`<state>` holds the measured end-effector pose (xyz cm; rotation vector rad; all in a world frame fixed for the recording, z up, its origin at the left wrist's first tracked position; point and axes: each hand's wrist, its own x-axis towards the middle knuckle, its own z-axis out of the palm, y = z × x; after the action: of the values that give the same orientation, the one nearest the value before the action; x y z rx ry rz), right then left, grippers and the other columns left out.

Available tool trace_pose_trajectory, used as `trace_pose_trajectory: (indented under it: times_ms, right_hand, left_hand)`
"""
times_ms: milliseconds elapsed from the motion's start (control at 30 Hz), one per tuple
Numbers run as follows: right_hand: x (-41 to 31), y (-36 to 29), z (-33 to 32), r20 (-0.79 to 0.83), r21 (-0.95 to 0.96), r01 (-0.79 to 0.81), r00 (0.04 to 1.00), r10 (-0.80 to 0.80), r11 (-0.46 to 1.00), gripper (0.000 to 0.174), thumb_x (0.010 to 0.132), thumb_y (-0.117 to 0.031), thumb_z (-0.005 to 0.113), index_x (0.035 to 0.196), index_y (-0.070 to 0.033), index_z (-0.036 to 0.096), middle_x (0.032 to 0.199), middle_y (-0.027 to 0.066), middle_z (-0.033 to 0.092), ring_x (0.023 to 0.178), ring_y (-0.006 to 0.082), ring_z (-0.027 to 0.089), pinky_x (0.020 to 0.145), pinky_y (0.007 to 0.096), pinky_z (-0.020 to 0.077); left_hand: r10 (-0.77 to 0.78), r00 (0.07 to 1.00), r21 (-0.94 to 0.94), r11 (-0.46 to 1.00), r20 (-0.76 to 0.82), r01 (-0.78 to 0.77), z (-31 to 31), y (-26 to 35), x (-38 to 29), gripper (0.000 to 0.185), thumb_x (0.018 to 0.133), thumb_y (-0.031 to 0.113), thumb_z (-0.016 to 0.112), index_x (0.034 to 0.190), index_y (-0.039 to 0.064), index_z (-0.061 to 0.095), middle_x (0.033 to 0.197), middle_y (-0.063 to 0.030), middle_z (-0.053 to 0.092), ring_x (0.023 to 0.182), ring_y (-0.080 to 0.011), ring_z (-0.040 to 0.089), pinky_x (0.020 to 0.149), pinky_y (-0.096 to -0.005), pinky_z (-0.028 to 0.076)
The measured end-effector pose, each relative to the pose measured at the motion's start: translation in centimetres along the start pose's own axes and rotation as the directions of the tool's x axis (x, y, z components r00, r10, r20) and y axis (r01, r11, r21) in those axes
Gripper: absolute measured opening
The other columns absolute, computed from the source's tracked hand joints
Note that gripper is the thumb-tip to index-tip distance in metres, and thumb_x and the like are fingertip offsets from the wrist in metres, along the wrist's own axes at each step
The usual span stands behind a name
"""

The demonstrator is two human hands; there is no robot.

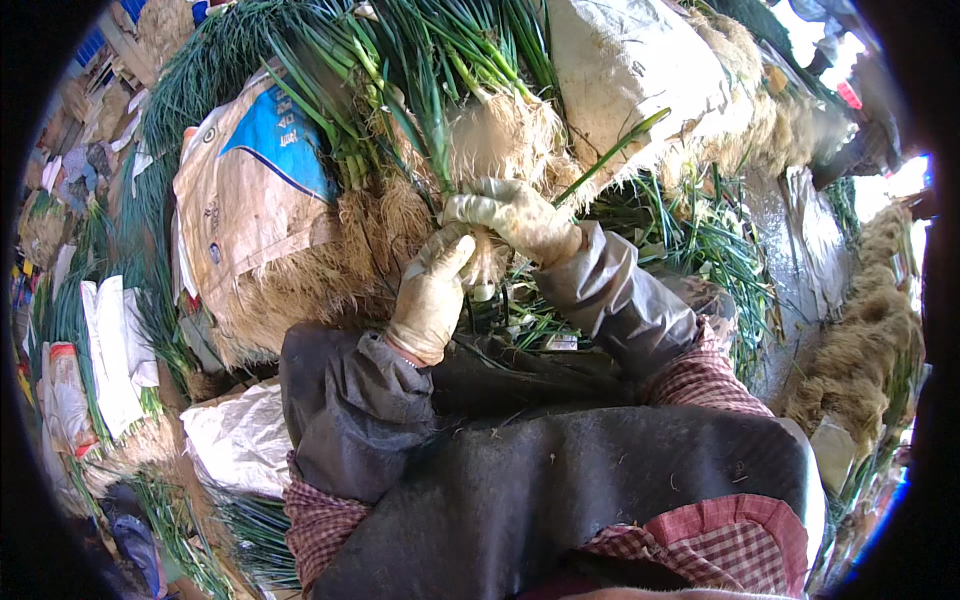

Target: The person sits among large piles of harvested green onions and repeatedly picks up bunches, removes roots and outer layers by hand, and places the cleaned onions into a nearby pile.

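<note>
Both my hands wear pale, soiled gloves and meet in front of me over a green onion (486, 259). My right hand (517, 217) curls around its stalk from above. From below, my left hand (429, 294) pinches it between thumb and fingers. Whitish roots and a small round white end hang down between the hands; part of the plant is hidden by my fingers. A single green leaf (615, 156) slants up to the right beside my right hand. Just beyond lies a heap of green onions (517, 131) with tan, stringy roots facing me.
A printed woven sack (255, 187) covers more onions at left, and a white sack (637, 75) lies at upper right. Loose green trimmings (697, 232) litter the ground. Rooted bundles (847, 375) line the right side. A dark apron (570, 480) covers my lap.
</note>
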<state>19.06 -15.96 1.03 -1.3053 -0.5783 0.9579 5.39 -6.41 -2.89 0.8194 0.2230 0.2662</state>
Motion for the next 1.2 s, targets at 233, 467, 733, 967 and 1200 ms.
trace_pose_trajectory:
  times_ms: [233,467,733,967,1200]
  right_hand:
    - [0.5,-0.5,-0.7,0.067,0.040,0.110,0.991,-0.113,0.993,0.028,0.088,-0.012,0.072,0.112,0.002,0.067,0.098,0.0093,0.073,0.088,0.0171,0.068,0.077,0.0290,0.0540]
    - [-1.6,-0.3,-1.4,0.159,-0.061,0.190,0.971,-0.179,0.980,0.024,0.090,-0.006,0.067,0.112,0.004,0.067,0.105,0.0109,0.073,0.094,0.0151,0.067,0.084,0.0286,0.0530]
    - [-3.5,-1.3,-1.1,0.098,-0.257,0.025,0.995,0.000,0.966,0.014,0.090,-0.011,0.073,0.100,-0.001,0.072,0.088,0.0015,0.071,0.079,0.0077,0.062,0.071,0.0255,0.0519]
    - [-5.5,-0.6,-2.5,0.056,-0.042,0.125,0.991,-0.122,0.991,0.020,0.088,-0.005,0.074,0.107,-0.001,0.071,0.082,0.0032,0.071,0.066,0.0074,0.060,0.057,0.0235,0.0470]
    - [-7.6,-3.5,-6.3,-0.285,-0.053,0.548,0.793,-0.539,0.835,0.014,0.088,-0.005,0.072,0.098,0.005,0.070,0.078,0.0067,0.070,0.059,0.0106,0.060,0.053,0.0243,0.0489]
  left_hand:
    - [-0.097,0.989,-0.017,0.995,0.115,0.099,0.6,-0.8,0.1,0.024,0.102,0.024,0.054,0.101,0.002,0.064,0.083,-0.0051,0.063,0.074,-0.0180,0.063,0.065,-0.0333,0.054]
    - [-0.022,0.997,0.245,0.970,0.072,0.004,1.9,-0.9,-1.3,0.018,0.100,0.018,0.058,0.101,0.002,0.065,0.077,-0.0021,0.064,0.062,-0.0105,0.057,0.056,-0.0244,0.045]
    - [0.348,0.874,0.851,0.281,0.339,-0.443,0.6,-1.1,-0.8,0.015,0.087,0.010,0.068,0.098,-0.001,0.069,0.077,-0.0113,0.070,0.064,-0.0191,0.066,0.059,-0.0314,0.050]
    - [0.390,0.888,0.931,0.163,0.245,-0.328,1.4,-0.5,-1.1,0.021,0.083,0.020,0.075,0.095,0.004,0.068,0.076,-0.0148,0.069,0.068,-0.0301,0.069,0.060,-0.0377,0.052]
    - [0.268,0.958,0.752,0.609,0.103,-0.251,1.5,-1.0,-1.5,0.020,0.092,0.006,0.068,0.112,0.001,0.067,0.095,-0.0040,0.072,0.073,-0.0083,0.063,0.068,-0.0245,0.053]
